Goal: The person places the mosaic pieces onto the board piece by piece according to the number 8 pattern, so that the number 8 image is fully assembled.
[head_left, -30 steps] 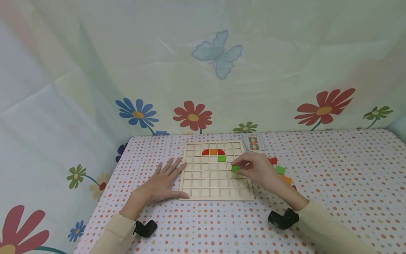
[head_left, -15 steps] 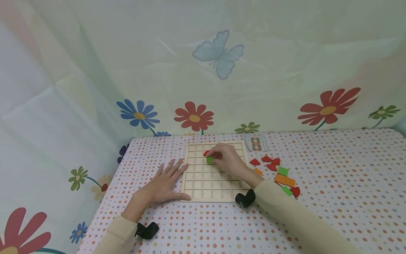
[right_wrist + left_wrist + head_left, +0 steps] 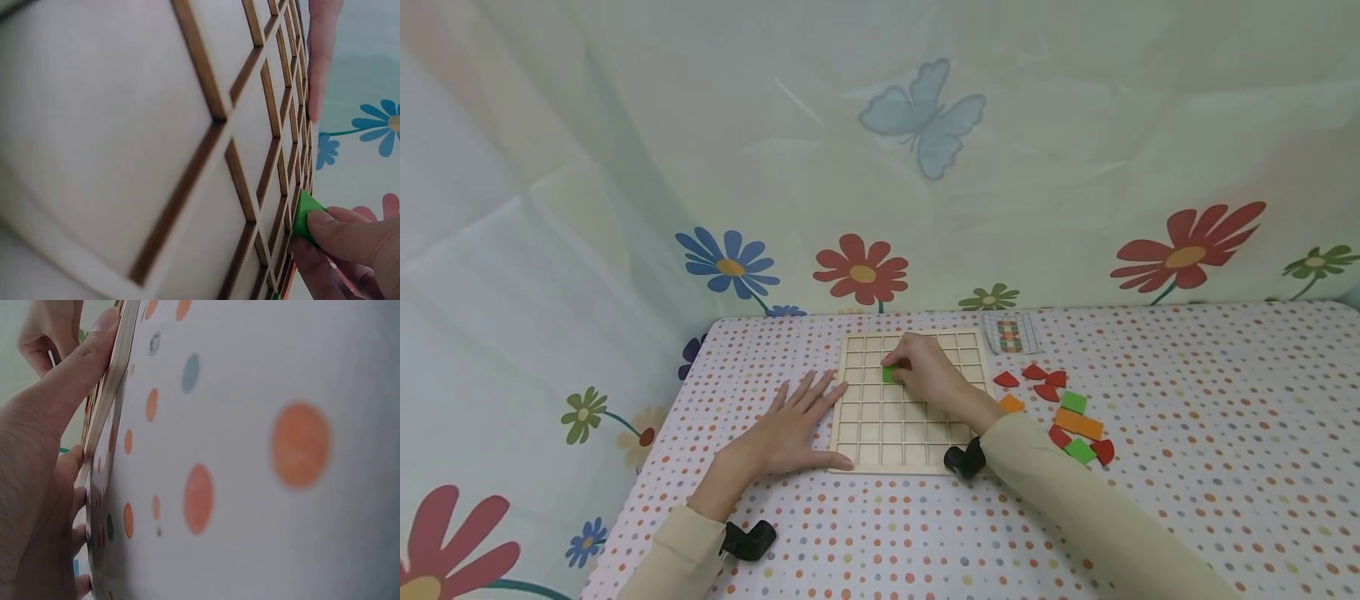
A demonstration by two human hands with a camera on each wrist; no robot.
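Note:
A wooden grid board (image 3: 868, 433) with square cells lies on the dotted tablecloth. My right hand (image 3: 928, 372) pinches a green square tile (image 3: 890, 374) between thumb and fingers, over a cell in the board's upper part. In the right wrist view the green tile (image 3: 304, 215) stands tilted at the cell walls. The hand hides the red and orange pieces on the board behind it. My left hand (image 3: 790, 429) lies spread at the board's left edge, with thumb and index fingertip touching the frame. In the left wrist view, the left thumb (image 3: 94, 353) rests on the board's rim.
To the right of the board lie loose pieces: several red quarter-rounds (image 3: 1047, 392), an orange rectangle (image 3: 1078, 423), green squares (image 3: 1073, 402) and a smaller orange piece (image 3: 1011, 403). A pattern card (image 3: 1011, 333) sits beyond the board's top right corner. A flowered curtain (image 3: 1045, 167) hangs behind the table.
My right hand has carried the green tile left from the board's right side to the upper middle, then settled slightly further left. My left hand has stayed in place.

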